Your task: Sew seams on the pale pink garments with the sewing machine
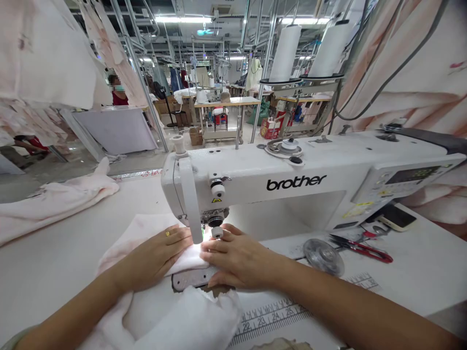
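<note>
A white Brother sewing machine stands across the table. Pale pink fabric lies under its needle and bunches toward me. My left hand, a ring on one finger, rests flat on the fabric just left of the needle, fingers stretched out. My right hand lies flat on the fabric just right of the needle, fingers together and extended, thumb near the grey needle plate. Neither hand grips anything.
Red-handled scissors, a metal disc and a phone lie right of the machine. A printed ruler runs along the table. More pink fabric is piled at left. Thread cones stand behind. A person works far back.
</note>
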